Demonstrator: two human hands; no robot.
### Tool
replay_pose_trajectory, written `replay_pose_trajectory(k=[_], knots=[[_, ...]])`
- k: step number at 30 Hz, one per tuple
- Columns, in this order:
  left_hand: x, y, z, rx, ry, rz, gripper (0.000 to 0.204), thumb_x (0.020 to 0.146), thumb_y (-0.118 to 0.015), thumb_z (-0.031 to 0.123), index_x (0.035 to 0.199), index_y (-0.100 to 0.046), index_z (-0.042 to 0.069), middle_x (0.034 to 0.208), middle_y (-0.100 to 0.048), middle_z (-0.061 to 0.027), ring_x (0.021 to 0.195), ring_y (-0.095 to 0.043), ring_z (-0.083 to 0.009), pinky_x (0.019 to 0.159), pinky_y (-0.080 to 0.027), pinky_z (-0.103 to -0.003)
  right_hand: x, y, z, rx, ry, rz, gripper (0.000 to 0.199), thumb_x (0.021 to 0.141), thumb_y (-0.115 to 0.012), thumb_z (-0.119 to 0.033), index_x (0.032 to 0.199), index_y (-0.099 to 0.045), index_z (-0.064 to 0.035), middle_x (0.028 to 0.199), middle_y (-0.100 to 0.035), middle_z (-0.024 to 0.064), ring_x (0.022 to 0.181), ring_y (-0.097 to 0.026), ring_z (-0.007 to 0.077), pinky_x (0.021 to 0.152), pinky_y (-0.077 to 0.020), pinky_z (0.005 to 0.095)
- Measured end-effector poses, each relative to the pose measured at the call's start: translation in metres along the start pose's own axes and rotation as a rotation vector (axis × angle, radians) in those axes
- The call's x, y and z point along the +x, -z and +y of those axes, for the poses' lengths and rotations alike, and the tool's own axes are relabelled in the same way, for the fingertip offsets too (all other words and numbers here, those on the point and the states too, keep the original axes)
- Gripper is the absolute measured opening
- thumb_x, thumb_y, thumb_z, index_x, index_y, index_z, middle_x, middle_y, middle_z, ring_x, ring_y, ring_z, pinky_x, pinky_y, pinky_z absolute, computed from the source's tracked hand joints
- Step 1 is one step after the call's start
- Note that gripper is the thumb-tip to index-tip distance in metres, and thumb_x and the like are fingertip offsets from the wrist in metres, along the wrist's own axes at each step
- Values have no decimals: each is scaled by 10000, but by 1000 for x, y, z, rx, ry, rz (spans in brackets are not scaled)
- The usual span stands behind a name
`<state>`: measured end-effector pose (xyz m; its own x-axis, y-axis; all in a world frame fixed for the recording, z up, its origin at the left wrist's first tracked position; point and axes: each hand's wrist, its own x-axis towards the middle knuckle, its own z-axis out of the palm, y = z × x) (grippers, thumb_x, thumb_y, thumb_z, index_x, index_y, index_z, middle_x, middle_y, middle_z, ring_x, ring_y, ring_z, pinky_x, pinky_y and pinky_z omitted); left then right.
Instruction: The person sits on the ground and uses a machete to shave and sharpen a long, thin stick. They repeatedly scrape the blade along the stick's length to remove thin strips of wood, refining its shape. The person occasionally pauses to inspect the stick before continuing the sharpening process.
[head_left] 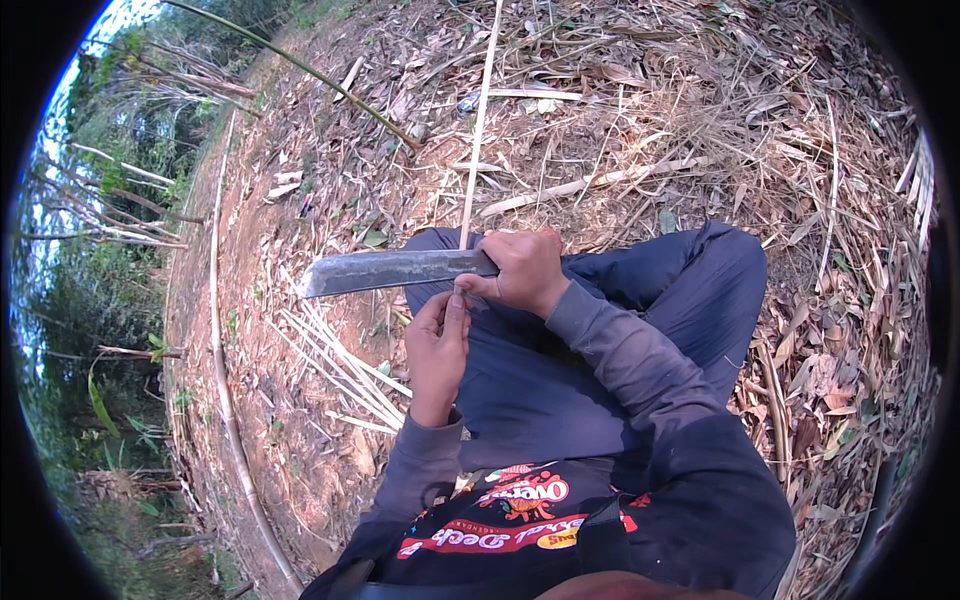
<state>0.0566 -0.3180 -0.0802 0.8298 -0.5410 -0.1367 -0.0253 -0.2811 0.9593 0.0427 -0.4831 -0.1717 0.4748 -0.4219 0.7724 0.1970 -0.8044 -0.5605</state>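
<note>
My right hand (525, 268) is closed round the handle of a machete, over my crossed legs. Its broad, dark grey blade (390, 271) points left, with a paler tip. A long, thin bamboo strip (482, 120) runs from the far edge toward me and passes under the blade near the handle. Just on the near side of the blade, my left hand (437, 340) pinches with thumb and fingers, in line with this strip. The strip's near end is mostly hidden by the blade and fingers. My right thumb almost touches the left fingertips.
Several pale split strips (345, 370) lie on the ground left of my legs. A long thin pole (228, 400) stretches along the left side. A green stem (300, 70) slants in at the far left. Dry leaves and shavings (640, 150) litter the ground ahead.
</note>
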Motion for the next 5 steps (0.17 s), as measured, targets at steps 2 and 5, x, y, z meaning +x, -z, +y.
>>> replay_pose_trajectory(k=[2, 5], knots=[[1, 2, -5, 2, -9, 41, 180, 1009, -581, 175, 1038, -639, 7, 755, -566, 12, 555, -443, -17, 464, -324, -187, -3, 1, -5, -17, 70, -66, 656, 814, -565, -738, 684, -620, -96, 603, -577, 49, 560, -624, 264, 496, -432, 378], [0, 0, -32, 62, -123, 178, 185, 988, -621, 189, 1020, -633, 7, 706, -554, 14, 493, -429, -37, 413, -284, -214, -10, 4, -13, -27, 114, -157, 664, 791, -558, -764, 686, -629, -113, 610, -591, 41, 576, -638, 247, 519, -444, 391]])
